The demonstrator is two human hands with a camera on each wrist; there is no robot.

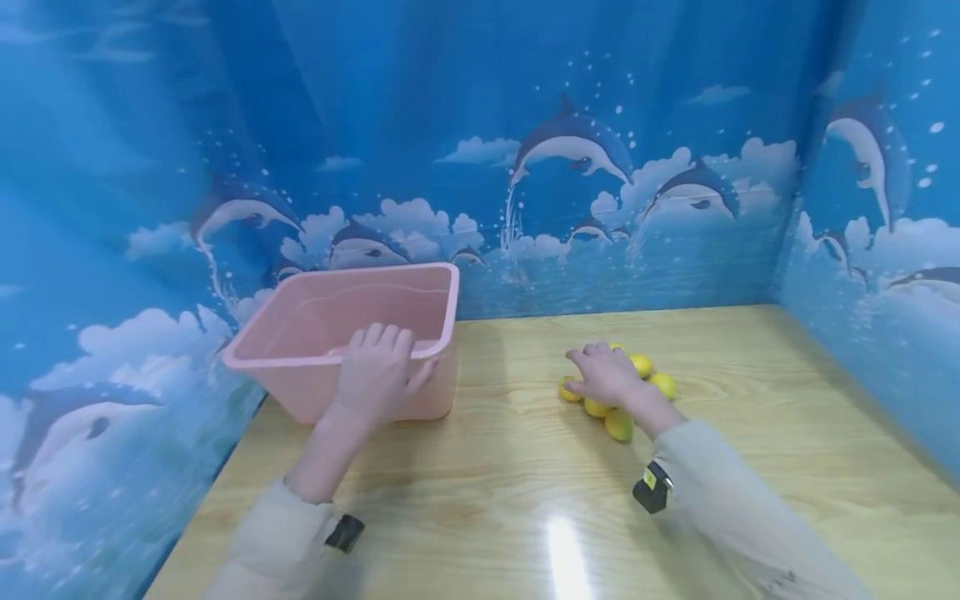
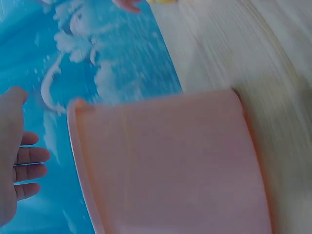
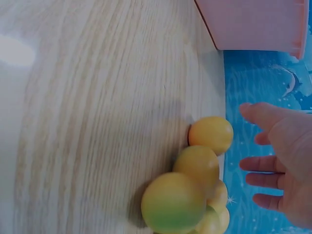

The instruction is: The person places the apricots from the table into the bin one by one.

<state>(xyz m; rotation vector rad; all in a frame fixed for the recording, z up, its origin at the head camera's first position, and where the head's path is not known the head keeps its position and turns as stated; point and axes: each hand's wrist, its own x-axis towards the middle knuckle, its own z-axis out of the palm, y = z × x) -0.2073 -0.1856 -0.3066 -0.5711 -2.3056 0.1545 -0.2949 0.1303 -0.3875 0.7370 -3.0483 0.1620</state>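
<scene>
Here, your left hand (image 1: 377, 375) hovers by a boxy pink plastic tub (image 1: 300, 387), right hand (image 1: 607, 377) over oval yellow fruits (image 1: 619, 426), both spread.

Both arms (image 1: 742, 508) extend forward, left grip (image 1: 377, 371) and right grip (image 1: 607, 377) unclenched.

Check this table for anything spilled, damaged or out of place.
Nothing looks spilled or damaged; the pink bin stands upright. Mildly odd: the frontmost fruit has a green patch, while the other fruits look mostly yellow.
</scene>
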